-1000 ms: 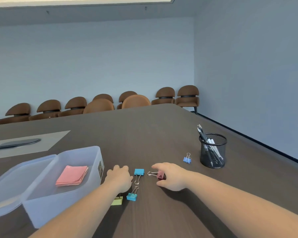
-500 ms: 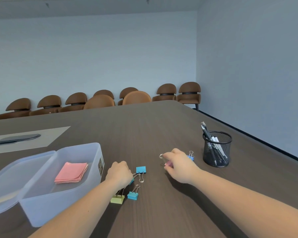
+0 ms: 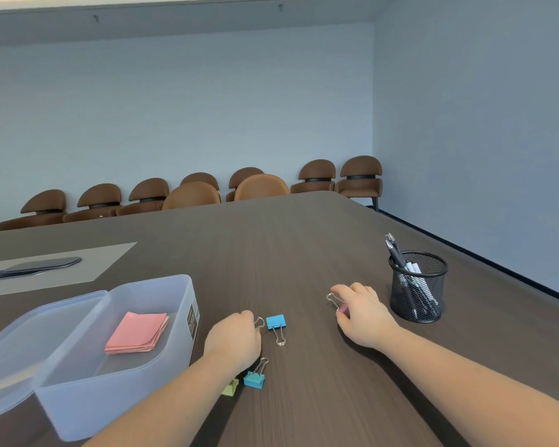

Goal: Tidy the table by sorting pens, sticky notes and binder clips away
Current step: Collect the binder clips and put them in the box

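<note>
My right hand (image 3: 363, 312) is shut on a pink binder clip (image 3: 343, 309) whose wire handle sticks out to the left, just left of the black mesh pen cup (image 3: 418, 304) holding pens (image 3: 397, 256). My left hand (image 3: 234, 338) is curled shut, and a binder clip's wire loop (image 3: 259, 322) pokes from its fingers. On the table beside that hand lies a blue binder clip (image 3: 275, 321). A teal clip (image 3: 254, 379) and a green clip (image 3: 230, 389) lie by my left forearm, which partly hides the green one. Pink sticky notes (image 3: 138, 332) rest inside the clear plastic box (image 3: 188, 295).
The box's lid (image 3: 29, 330) lies against its left side. A dark flat object (image 3: 36, 267) sits on a pale inset panel at far left. Brown chairs (image 3: 259, 187) line the table's far edge. The table's right edge runs close past the pen cup.
My right hand has carried the pink clip right and away, up to the pen cup, and now covers the small blue clip there. My left hand has closed on a clip.
</note>
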Available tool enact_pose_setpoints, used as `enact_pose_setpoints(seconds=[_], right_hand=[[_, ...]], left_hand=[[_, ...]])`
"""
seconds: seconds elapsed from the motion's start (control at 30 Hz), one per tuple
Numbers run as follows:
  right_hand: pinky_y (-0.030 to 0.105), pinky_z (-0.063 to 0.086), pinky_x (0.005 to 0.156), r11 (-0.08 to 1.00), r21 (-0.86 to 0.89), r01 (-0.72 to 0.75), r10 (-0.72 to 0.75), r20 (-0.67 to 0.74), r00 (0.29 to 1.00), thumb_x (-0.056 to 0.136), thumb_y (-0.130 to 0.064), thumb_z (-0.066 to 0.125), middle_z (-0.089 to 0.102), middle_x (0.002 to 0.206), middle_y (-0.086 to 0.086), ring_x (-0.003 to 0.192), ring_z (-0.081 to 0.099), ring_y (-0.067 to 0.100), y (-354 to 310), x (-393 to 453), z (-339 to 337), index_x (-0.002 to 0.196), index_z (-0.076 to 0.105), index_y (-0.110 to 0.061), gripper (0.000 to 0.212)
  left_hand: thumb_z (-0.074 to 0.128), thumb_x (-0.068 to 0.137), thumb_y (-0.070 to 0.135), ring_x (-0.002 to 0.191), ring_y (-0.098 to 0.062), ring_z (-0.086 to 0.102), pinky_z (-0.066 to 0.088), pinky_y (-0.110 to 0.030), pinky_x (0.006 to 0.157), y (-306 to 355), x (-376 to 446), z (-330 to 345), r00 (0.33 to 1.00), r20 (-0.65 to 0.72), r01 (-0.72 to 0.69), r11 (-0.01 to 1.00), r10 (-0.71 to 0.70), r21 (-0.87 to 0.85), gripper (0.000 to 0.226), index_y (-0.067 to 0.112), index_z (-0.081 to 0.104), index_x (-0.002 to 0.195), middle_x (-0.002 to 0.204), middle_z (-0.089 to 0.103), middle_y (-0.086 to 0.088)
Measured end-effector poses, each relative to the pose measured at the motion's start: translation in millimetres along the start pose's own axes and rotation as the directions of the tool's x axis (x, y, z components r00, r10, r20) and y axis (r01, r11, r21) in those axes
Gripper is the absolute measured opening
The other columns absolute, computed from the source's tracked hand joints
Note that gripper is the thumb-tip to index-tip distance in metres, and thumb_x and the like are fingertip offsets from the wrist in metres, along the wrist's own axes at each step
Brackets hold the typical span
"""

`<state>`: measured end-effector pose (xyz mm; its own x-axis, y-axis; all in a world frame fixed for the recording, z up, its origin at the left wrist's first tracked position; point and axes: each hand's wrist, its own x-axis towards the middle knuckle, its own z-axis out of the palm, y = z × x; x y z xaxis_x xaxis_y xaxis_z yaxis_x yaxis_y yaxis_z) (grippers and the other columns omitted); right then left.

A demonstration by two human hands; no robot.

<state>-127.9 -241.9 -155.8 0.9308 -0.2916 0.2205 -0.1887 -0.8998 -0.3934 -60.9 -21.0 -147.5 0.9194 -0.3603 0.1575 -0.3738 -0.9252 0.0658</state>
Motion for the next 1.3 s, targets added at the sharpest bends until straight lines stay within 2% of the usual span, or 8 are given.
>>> enact_pose_setpoints(seconds=[0.17, 0.33, 0.5, 0.73, 0.83, 1.07, 1.23, 1.3], right_hand=[[0.036, 0.042, 0.096, 0.999, -0.043, -0.013, 0.012, -0.016, 1.0, 0.089, -0.024, 0.044, 0.049, 0.105, 0.002, 0.118, 0.041, 0.024, 4, 6, 6, 0.121, 0.055, -0.017, 0.035], [0.034, 0.043, 0.095, 0.999, -0.044, -0.007, 0.009, 0.034, 0.999, 0.089, -0.024, 0.045, 0.041, 0.101, 0.001, 0.118, 0.038, 0.024, 4, 14, 8, 0.112, 0.061, -0.012, 0.03], [0.037, 0.044, 0.091, 0.997, -0.009, -0.073, 0.073, 0.031, 0.997, 0.09, -0.024, 0.044, 0.043, 0.111, 0.007, 0.112, 0.038, 0.028, 4, 17, 11, 0.092, 0.043, -0.012, 0.012], [0.036, 0.041, 0.075, 0.993, -0.103, -0.058, 0.056, -0.026, 0.998, 0.091, -0.018, 0.041, 0.05, 0.1, 0.008, 0.09, 0.04, 0.028, -1, 14, 10, 0.096, 0.038, -0.014, 0.006], [0.036, 0.041, 0.075, 0.971, -0.235, -0.034, 0.021, -0.059, 0.998, 0.098, -0.026, 0.037, 0.056, 0.113, 0.009, 0.103, 0.051, 0.031, -5, 10, 11, 0.114, 0.044, -0.011, 0.023], [0.039, 0.048, 0.085, 0.948, -0.319, -0.018, 0.009, -0.029, 1.0, 0.1, -0.036, 0.037, 0.055, 0.12, 0.01, 0.113, 0.05, 0.03, -11, 6, 9, 0.117, 0.053, -0.008, 0.037], [0.036, 0.048, 0.078, 0.944, -0.329, 0.002, -0.008, -0.017, 1.0, 0.098, -0.015, 0.043, 0.045, 0.119, 0.01, 0.11, 0.049, 0.028, -21, -8, 9, 0.111, 0.052, -0.006, 0.019], [0.036, 0.044, 0.074, 0.95, -0.312, -0.003, 0.001, -0.006, 1.0, 0.098, -0.011, 0.042, 0.045, 0.113, 0.01, 0.108, 0.05, 0.03, -24, -14, 7, 0.104, 0.05, -0.006, 0.011]], left_hand=[[0.032, 0.099, 0.036, 0.09, -0.023, 0.06, 0.048, -0.035, 0.077, 8, 18, -12, 0.975, -0.121, 0.139, 0.936, -0.187, -0.324, 0.042, 0.008, 0.062, 0.103, 0.1, 0.056, -0.006], [0.051, 0.073, 0.075, 0.103, -0.027, 0.061, 0.047, -0.035, 0.075, 31, 33, -5, 0.985, 0.045, 0.171, 0.957, -0.165, -0.235, 0.074, 0.01, 0.06, 0.105, 0.112, 0.052, -0.003], [0.051, 0.093, 0.038, 0.118, -0.029, 0.053, 0.045, -0.038, 0.093, 36, 33, 4, 0.993, 0.037, 0.118, 0.986, -0.115, -0.121, 0.04, 0.008, 0.051, 0.12, 0.126, 0.052, -0.009], [0.041, 0.095, 0.01, 0.108, -0.031, 0.058, 0.044, -0.035, 0.086, 40, 31, 7, 0.999, -0.026, 0.034, 0.996, -0.037, -0.084, 0.02, 0.006, 0.049, 0.113, 0.119, 0.054, -0.012], [0.039, 0.095, 0.009, 0.105, -0.032, 0.059, 0.044, -0.035, 0.083, 39, 28, 3, 0.997, -0.034, 0.063, 0.983, -0.07, -0.171, 0.019, 0.005, 0.049, 0.111, 0.117, 0.054, -0.013], [0.036, 0.099, 0.03, 0.101, -0.035, 0.06, 0.044, -0.036, 0.082, 11, 19, -32, 0.985, 0.029, 0.171, 0.917, -0.172, -0.361, 0.02, 0.012, 0.043, 0.094, 0.103, 0.064, -0.014], [0.032, 0.093, 0.012, 0.075, -0.033, 0.055, 0.041, -0.029, 0.061, -7, -5, -47, 0.972, 0.128, 0.234, 0.886, -0.199, -0.401, 0.009, 0.012, 0.041, 0.09, 0.081, 0.056, -0.013], [0.035, 0.087, 0.004, 0.075, -0.028, 0.054, 0.052, -0.03, 0.058, -13, -18, -51, 0.95, 0.229, 0.295, 0.857, -0.214, -0.422, 0.012, 0.011, 0.044, 0.085, 0.077, 0.051, -0.007]])
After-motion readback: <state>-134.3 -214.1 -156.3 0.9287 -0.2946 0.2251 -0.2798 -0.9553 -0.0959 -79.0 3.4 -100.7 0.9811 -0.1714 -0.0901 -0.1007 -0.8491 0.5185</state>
